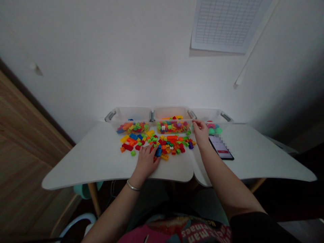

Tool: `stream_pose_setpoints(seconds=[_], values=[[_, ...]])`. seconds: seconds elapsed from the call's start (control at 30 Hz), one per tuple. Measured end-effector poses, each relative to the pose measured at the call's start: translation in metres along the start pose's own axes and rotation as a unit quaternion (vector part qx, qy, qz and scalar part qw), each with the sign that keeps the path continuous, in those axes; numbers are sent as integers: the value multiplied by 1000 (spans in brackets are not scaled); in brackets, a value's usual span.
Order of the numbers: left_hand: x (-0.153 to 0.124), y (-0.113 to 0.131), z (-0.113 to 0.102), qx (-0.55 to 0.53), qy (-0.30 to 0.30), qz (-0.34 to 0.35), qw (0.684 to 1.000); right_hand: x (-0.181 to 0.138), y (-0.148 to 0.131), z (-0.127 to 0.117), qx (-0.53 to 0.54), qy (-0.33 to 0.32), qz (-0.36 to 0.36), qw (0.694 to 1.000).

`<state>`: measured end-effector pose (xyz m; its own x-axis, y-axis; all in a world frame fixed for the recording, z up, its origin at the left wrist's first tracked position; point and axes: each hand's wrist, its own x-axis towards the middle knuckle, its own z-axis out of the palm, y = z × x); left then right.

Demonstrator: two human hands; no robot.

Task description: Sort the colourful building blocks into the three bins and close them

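Note:
My left hand rests palm down on the near edge of a loose pile of toy building bricks, its fingers spread. A blue toy brick lies between its thumb and index finger; a firm grip on it does not show. Farther right, my right hand is raised at the front corner where the middle clear box meets the right clear box. Its thumb and fingers are pinched together, and whatever may be between them is too small to make out.
A left clear box holds mixed bricks, as does the middle one. Green and red round pieces lie in the right box. A phone lies beside my right forearm. The white table stands against a wall, with a seam in front of me.

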<state>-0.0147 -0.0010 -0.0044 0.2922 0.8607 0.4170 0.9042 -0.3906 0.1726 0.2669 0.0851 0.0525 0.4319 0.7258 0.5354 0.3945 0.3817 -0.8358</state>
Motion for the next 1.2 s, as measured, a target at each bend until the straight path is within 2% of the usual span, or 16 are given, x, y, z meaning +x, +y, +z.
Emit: stream_pose_setpoints(seconds=[0.2,0.33,0.43,0.63,0.8,1.07,1.2], values=[[0,1,-2,2,-9,-2,1000,-41,31,-32,-189,-66,-17,980],[0,2,-2,3,-6,-1,1000,-60,51,-43,-260,-107,-7,960],[0,2,-2,3,-8,-1,1000,-67,58,-46,-295,-128,-29,947],[0,3,-3,9,-13,0,1000,-72,55,-47,-336,-158,-60,926],[0,3,-3,12,-14,-2,1000,-78,49,-47,-370,-161,-58,913],[0,3,-2,10,-9,-1,1000,-77,48,-46,-372,-144,-31,916],[1,2,0,11,-5,3,1000,-76,54,-45,-346,-116,-15,931]])
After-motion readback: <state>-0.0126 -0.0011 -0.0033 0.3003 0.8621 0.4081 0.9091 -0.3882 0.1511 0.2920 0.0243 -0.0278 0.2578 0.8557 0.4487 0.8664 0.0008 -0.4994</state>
